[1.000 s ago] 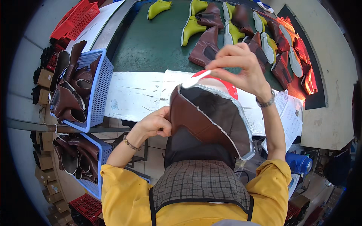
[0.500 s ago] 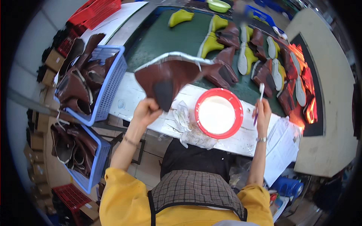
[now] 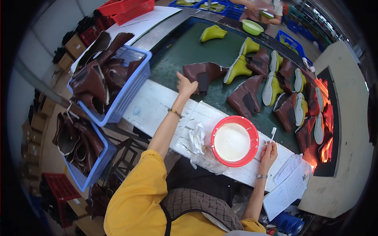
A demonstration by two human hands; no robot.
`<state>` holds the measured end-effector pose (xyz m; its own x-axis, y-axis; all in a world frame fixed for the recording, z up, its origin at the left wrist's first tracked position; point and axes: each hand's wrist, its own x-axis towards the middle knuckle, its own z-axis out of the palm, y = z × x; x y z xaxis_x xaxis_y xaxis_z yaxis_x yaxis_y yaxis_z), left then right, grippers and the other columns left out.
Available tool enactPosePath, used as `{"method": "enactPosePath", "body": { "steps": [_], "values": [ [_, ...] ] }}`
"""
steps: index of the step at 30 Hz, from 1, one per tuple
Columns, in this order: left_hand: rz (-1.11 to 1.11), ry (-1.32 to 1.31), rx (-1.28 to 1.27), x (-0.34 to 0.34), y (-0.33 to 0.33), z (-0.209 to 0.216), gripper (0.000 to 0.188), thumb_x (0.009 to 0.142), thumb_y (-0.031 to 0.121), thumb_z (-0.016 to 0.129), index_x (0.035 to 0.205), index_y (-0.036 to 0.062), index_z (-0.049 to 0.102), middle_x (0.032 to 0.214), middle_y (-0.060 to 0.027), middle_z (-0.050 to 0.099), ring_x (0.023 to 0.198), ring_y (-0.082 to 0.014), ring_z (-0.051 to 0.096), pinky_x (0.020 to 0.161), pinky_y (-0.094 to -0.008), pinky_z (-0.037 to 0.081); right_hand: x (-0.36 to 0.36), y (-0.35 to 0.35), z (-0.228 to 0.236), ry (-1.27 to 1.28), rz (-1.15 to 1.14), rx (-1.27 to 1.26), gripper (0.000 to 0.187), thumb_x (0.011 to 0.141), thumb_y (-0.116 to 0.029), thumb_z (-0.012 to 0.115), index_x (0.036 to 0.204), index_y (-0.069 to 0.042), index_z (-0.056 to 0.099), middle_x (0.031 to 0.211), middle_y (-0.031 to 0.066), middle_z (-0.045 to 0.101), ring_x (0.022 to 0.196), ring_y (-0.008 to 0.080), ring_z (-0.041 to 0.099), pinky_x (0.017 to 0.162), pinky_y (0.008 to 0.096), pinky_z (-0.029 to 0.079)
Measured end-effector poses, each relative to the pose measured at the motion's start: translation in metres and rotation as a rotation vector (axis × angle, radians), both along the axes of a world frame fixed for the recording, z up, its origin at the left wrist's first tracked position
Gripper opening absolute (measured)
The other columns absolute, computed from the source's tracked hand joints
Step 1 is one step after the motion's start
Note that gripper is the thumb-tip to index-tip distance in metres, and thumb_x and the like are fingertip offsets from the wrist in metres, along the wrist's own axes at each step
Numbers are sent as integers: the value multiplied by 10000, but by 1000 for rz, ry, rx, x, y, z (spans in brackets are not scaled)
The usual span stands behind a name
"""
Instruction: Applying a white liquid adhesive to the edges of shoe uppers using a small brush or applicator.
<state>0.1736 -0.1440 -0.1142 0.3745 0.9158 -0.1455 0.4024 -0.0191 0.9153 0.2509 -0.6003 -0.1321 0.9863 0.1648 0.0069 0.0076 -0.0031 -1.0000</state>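
Note:
My left hand (image 3: 186, 84) reaches out to the dark green belt (image 3: 185, 49) and rests on a brown boot upper (image 3: 204, 73) lying flat there. Its fingers are on the upper's near edge. My right hand (image 3: 268, 153) is closed around a small white brush (image 3: 272, 134), held upright just to the right of a red bowl (image 3: 235, 141) full of white glue. The bowl stands on the white work board (image 3: 157, 108) in front of me, beside a crumpled white rag (image 3: 197, 136).
Several brown uppers on yellow-green lasts (image 3: 271, 84) lie along the belt toward a glowing orange heater (image 3: 325, 118). Two blue baskets (image 3: 130, 88) of brown uppers stand at my left. Papers (image 3: 289, 183) lie at the right. Another person (image 3: 262, 10) works at the far end.
My left hand carried the brown upper from in front of me out onto the belt and laid it down. My right hand with the brush lowered beside the red bowl.

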Motion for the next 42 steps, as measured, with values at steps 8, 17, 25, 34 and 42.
{"method": "enactPosePath", "body": {
  "steps": [8, 17, 25, 34, 42],
  "values": [
    [-313, 396, 870, 77, 16, 24, 1401, 604, 453, 954, 1643, 219, 44, 1573, -321, 318, 1480, -515, 258, 1165, -715, 140, 0, 2, 1, 5, -30, 25, 203, 1078, -232, 539, 1063, -45, 618, 700, -55, 525, 474, -9, 350, 403, 177, 238],
    [-163, 285, 541, 129, 67, 3, 1343, 628, 650, 876, 1629, 167, 121, 1457, -255, 517, 1390, -383, 473, 1181, -674, 167, 1, 2, 2, 63, -80, 18, 153, 1063, -179, 562, 1103, -47, 627, 732, -43, 554, 507, -5, 383, 428, 168, 274],
    [179, -142, 267, 122, 96, 7, 1056, 773, 552, 777, 1582, 117, 256, 1400, -258, 567, 1349, -373, 517, 1189, -530, 265, 0, 9, 0, 24, -38, 35, 169, 1071, -186, 537, 1091, -42, 624, 718, -42, 534, 487, -3, 362, 402, 175, 249],
    [-965, 336, 550, -108, 75, 21, 1434, 549, 588, 934, 1650, 167, 118, 1647, -313, 190, 1541, -456, 176, 1246, -537, 145, -3, -1, -3, -7, -21, 70, 167, 1059, -178, 567, 1088, -28, 635, 714, -44, 543, 503, 1, 372, 433, 169, 267],
    [-468, 758, 472, -161, 85, 0, 1529, 509, 671, 911, 1654, 158, 38, 1659, -348, 3, 1553, -488, -25, 1249, -554, 75, 2, 1, -5, -25, 74, 59, 181, 1064, -185, 556, 1107, -30, 640, 733, -38, 561, 519, 3, 396, 440, 175, 285]
  ]
}}
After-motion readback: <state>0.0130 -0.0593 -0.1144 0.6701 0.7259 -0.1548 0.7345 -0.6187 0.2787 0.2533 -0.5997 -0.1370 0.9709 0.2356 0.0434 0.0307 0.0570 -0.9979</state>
